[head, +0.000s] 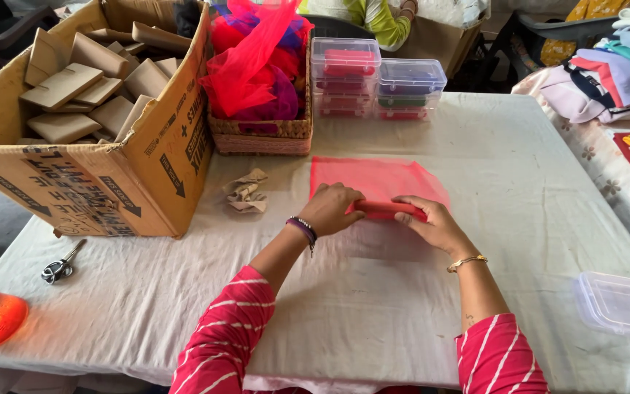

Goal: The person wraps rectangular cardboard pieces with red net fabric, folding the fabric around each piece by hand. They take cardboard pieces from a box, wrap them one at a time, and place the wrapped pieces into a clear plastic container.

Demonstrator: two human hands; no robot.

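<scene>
A square of thin red net fabric (377,179) lies flat on the white tablecloth (373,306). At its near edge sits a small red bar-shaped item (386,209), wrapped in the net's edge. My left hand (332,209) presses on the bar's left end, fingers curled over it. My right hand (432,221) holds its right end from the other side. Both sleeves are red with white stripes.
A big cardboard box (147,146) of folded card pieces stands at the left. Behind the net are a wicker basket (260,135) of red and purple netting and stacked clear boxes (377,80). Crumpled paper (246,191), scissors (60,266), an empty clear box (621,303), folded clothes (614,69).
</scene>
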